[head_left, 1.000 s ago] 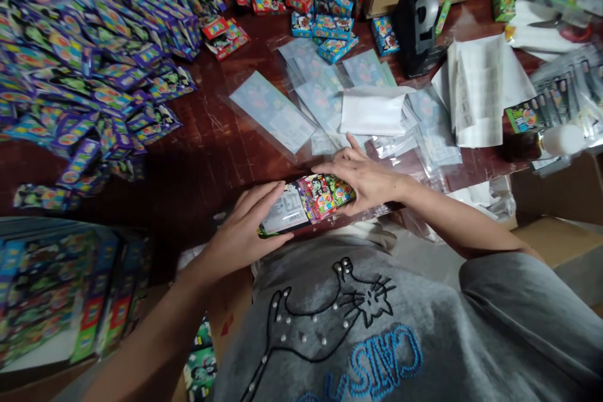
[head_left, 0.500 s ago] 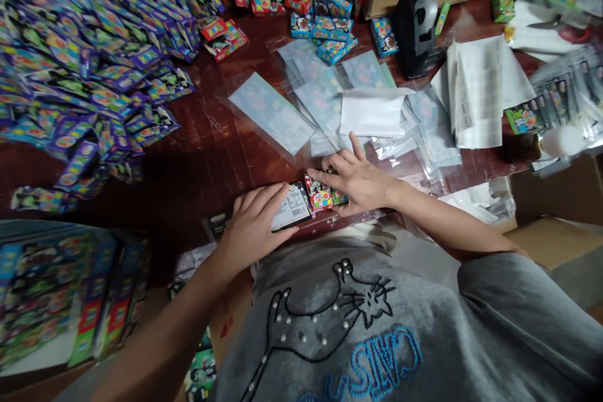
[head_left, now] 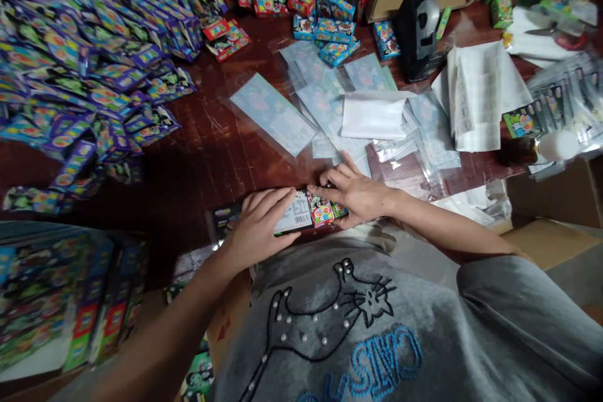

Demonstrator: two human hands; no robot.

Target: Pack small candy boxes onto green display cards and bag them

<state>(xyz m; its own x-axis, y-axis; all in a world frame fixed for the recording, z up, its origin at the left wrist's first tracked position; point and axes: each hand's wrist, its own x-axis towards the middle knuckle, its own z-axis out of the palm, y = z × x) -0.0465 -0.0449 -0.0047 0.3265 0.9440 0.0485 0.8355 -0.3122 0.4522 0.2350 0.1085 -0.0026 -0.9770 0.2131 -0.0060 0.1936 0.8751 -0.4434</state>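
Note:
My left hand (head_left: pixel 257 220) lies across a flat black-edged packet (head_left: pixel 296 216) with a pale barcoded label. Its fingers run along the far edge and its thumb along the near edge. Against the packet's right end stands a small red box (head_left: pixel 321 208) with colourful print. A small green box (head_left: pixel 339 208) sits beside it, partly covered by my right hand (head_left: pixel 358 198). That hand closes round the two boxes, its index finger at the far side and its thumb at the near side. The packet's left part, in clear film, shows past my left hand.
Purple printed packets (head_left: pixel 108 63) are heaped at left. Red boxes (head_left: pixel 271 0) and blue boxes (head_left: pixel 334 28) lie at the back. Clear sleeves with cards (head_left: pixel 273 114), a folded white paper (head_left: pixel 374 114), a tape dispenser (head_left: pixel 414 34) and label sheets (head_left: pixel 475 97) spread beyond my hands.
The view has shifted slightly, and both hands appear a little lower. My right index finger stays by the red box, while the raised finger has come down a little. Both hands keep their hold.

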